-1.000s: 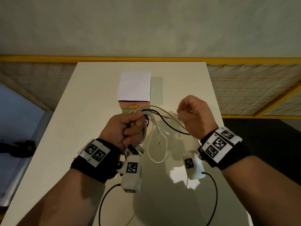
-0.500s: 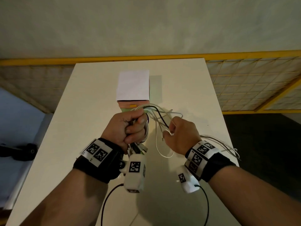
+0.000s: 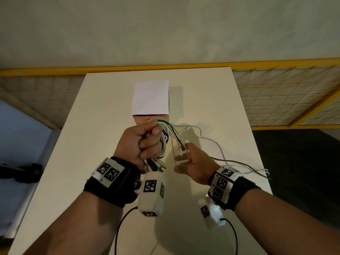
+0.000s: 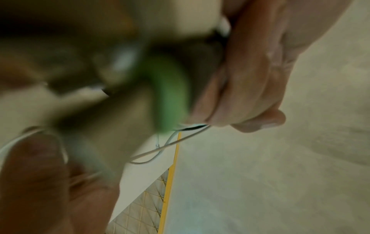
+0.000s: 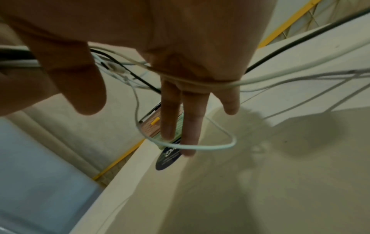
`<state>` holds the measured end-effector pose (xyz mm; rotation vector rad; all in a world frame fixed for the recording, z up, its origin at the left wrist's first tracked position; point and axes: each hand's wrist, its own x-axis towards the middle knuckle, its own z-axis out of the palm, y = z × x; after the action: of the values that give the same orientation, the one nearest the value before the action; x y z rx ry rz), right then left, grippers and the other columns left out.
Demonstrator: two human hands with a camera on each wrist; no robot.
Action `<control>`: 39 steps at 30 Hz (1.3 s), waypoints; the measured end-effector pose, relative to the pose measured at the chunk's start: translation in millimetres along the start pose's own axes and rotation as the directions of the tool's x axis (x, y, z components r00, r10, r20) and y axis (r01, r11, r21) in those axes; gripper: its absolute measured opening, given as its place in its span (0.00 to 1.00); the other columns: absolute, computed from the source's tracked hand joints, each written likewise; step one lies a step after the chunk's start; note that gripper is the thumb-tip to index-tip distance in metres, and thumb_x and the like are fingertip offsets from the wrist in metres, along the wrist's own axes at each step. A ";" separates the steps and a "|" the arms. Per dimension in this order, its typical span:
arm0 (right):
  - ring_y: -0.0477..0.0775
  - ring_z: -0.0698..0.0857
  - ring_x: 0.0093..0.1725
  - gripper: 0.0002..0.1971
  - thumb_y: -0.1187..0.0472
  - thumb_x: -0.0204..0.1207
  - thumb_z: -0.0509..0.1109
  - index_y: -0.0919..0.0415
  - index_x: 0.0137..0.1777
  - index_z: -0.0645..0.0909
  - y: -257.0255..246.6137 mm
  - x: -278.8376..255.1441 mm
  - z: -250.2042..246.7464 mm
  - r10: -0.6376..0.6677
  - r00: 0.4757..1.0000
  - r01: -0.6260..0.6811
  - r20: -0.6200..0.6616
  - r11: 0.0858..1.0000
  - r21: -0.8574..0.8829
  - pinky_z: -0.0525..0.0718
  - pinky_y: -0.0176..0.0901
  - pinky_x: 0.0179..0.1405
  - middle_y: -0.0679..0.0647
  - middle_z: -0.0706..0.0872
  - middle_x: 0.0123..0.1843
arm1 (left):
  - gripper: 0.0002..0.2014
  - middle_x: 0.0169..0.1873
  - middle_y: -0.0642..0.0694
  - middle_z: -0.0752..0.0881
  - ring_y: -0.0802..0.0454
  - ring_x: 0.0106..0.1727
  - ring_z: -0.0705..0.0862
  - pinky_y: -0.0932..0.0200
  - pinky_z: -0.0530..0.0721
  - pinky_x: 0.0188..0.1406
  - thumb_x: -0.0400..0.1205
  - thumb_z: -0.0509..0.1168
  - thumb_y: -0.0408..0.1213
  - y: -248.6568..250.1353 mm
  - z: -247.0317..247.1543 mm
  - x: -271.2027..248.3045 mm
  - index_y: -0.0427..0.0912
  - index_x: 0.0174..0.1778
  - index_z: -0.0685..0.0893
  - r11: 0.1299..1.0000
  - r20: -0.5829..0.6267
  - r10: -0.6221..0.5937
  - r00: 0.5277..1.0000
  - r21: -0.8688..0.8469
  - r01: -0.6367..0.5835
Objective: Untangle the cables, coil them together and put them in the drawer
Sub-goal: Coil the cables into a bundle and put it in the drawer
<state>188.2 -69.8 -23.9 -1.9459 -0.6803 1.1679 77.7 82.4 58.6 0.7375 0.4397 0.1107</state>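
My left hand (image 3: pixel 145 142) is a fist that grips a bundle of white and black cables (image 3: pixel 173 131) above the table; plug ends stick out below it. In the left wrist view its fingers (image 4: pixel 250 79) curl round the bundle beside a blurred green plug (image 4: pixel 170 95). My right hand (image 3: pixel 191 162) is just right of it, fingers straight (image 5: pixel 190 102), and several cable strands (image 5: pixel 200 147) lie across its finger bases. Loose strands (image 3: pixel 253 170) trail right past the wrist. The small drawer unit (image 3: pixel 150 97), white-topped with a yellow handle, stands behind my hands.
The white table (image 3: pixel 211 100) runs away from me, with its right edge close to the trailing strands. A yellow-framed mesh fence (image 3: pixel 285 92) stands behind and to the right. A dark object (image 3: pixel 24 172) lies on the floor at the left.
My right hand has come down and left toward the left fist and opened out of a fist. The strands now trail off to the right. The left hand kept its grip.
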 end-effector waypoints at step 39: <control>0.57 0.70 0.32 0.28 0.34 0.64 0.75 0.62 0.25 0.84 5.7 5.4 -82.4 -0.169 0.948 0.194 -0.268 0.979 0.067 0.70 0.47 0.40 0.64 0.75 0.29 | 0.12 0.11 0.53 0.64 0.59 0.08 0.60 0.68 0.57 0.14 0.79 0.58 0.36 -4.9 -25.4 -10.8 0.35 0.34 0.82 0.994 -0.192 -0.012 0.981 0.107 0.033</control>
<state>264.7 -96.2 -6.5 -1.8713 -0.6366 0.7980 56.9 92.0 42.4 0.8338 0.6415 0.1377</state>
